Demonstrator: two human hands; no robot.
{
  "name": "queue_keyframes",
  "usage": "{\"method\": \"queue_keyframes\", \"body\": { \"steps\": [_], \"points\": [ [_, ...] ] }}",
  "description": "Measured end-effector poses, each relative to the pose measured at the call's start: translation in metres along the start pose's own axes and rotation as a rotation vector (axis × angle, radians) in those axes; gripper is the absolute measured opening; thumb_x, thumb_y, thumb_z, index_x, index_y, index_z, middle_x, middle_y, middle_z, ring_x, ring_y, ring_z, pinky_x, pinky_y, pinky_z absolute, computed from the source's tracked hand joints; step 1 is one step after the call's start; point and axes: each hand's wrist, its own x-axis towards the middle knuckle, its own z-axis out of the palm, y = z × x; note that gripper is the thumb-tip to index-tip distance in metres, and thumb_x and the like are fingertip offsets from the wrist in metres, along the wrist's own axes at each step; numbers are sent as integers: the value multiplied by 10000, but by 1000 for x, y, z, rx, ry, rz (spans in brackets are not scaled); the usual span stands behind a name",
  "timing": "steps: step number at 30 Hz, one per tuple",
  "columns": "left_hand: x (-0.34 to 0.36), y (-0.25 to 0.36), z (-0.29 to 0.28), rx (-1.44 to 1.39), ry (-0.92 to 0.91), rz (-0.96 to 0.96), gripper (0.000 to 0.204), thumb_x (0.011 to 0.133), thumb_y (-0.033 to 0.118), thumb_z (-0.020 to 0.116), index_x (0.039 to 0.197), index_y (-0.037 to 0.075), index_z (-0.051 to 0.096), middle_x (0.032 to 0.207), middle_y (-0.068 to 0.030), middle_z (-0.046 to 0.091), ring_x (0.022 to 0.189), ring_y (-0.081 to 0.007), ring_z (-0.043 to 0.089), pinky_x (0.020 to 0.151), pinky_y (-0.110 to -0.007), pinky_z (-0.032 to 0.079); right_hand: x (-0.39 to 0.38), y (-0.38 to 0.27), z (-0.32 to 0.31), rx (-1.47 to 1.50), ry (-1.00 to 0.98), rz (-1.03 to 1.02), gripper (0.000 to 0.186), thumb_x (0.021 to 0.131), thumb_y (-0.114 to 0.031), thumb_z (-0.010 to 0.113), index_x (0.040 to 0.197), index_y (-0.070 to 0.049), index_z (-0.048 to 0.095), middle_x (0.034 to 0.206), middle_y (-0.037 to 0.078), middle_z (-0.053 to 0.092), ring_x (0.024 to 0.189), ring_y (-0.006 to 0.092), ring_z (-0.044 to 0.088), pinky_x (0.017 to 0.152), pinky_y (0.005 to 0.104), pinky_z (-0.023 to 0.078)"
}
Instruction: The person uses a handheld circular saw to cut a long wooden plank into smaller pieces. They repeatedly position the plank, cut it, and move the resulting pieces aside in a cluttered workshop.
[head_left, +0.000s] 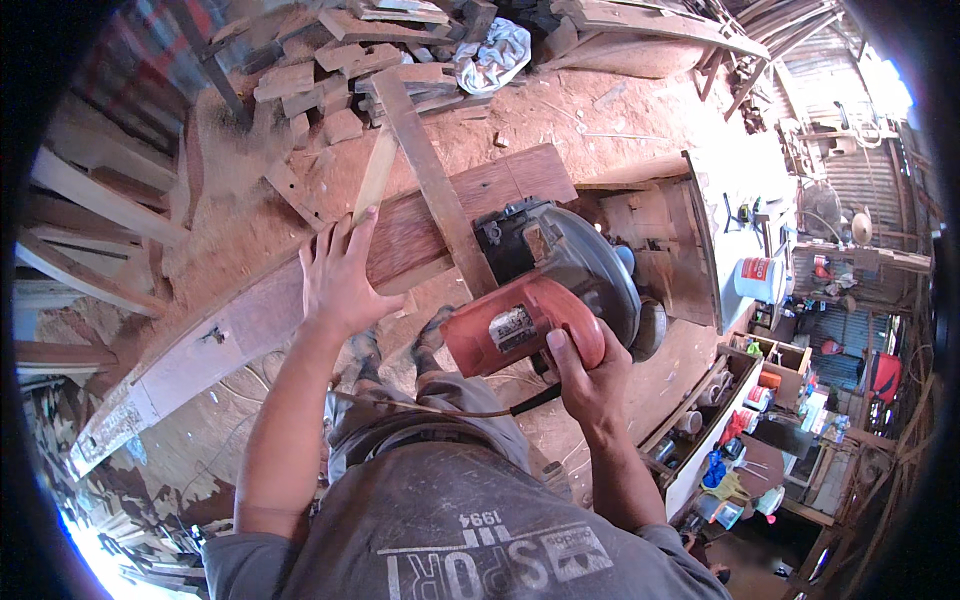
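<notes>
While the saw (545, 290) sits on the board (400, 240) | right hand (590, 375) grips saw handle | left hand (340, 275) flat, fingers spread, pressing board beside saw | keep it clear of the blade

Daylight fills my view, soft and even, brightest at the upper right where the sky (890, 90) blows out white, and again at the lower left edge. Shadows under my plank (250, 320) and saw (540, 300) stay faint. The fisheye bends every straight edge toward a black rim. The centre is sharp; the far clutter smears.
</notes>
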Motion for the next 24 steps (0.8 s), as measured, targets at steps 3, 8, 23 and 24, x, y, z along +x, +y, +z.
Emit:
{"method": "queue_keyframes", "body": {
  "steps": [3, 8, 23, 24],
  "points": [
    [1, 5, -8, -26, -37, -19, 1294, 599, 469, 951, 1696, 178, 329, 1596, -171, 470, 1518, -392, 399, 1285, -631, 251, 9, 5, -1, -22, -60, -29, 366, 964, -243, 849, 1179, 35, 747, 957, 89, 781, 878, 136, 710, 811, 301, 572],
    [1, 8, -16, -54, -72, -48, 1292, 599, 466, 953, 1697, 191, 331, 1597, -160, 474, 1515, -385, 402, 1298, -626, 235, 16, -8, 3, -7, -114, 36, 331, 1000, -209, 815, 1216, 28, 733, 995, 36, 756, 886, 112, 681, 796, 288, 556],
    [1, 4, -14, -70, -50, -38, 1310, 557, 533, 948, 1687, 215, 368, 1648, -177, 467, 1514, -382, 430, 1252, -599, 300, 26, -3, 5, 1, -165, 37, 328, 1042, -168, 751, 1293, 39, 704, 1086, 40, 749, 967, 97, 669, 843, 265, 540],
    [1, 4, -14, -61, -47, -38, 1310, 555, 533, 949, 1687, 218, 368, 1659, -179, 459, 1522, -384, 424, 1254, -600, 298, 26, -4, 4, 0, -167, 34, 330, 1041, -172, 753, 1290, 39, 704, 1083, 39, 748, 963, 96, 668, 841, 264, 540]
  ]
}}
